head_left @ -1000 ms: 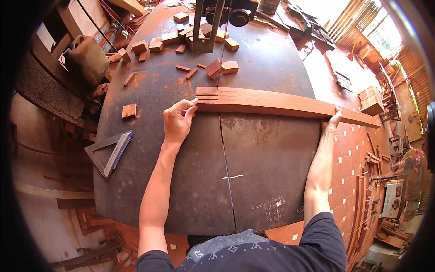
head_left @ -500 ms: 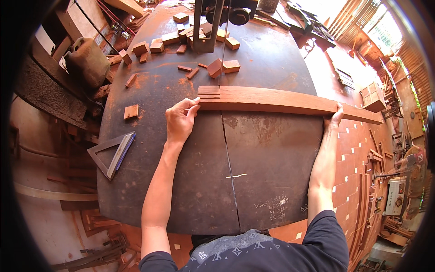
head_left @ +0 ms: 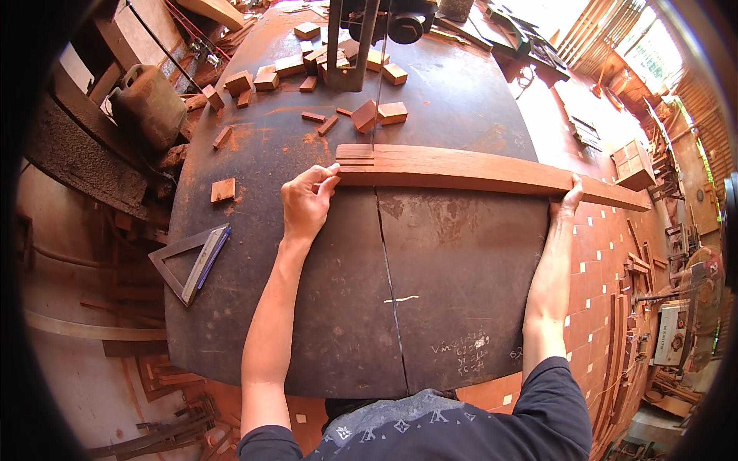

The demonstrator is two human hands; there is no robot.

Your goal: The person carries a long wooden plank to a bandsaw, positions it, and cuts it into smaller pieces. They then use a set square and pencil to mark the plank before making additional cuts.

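A dark navy top with short sleeves [head_left: 557, 399] is worn, a pale grey pattern printed across its chest; both forearms are left bare.

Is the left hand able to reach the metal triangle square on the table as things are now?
Probably yes. The left hand rests at the long plank's end, and the triangle square lies on its own side, with only bare table between them.
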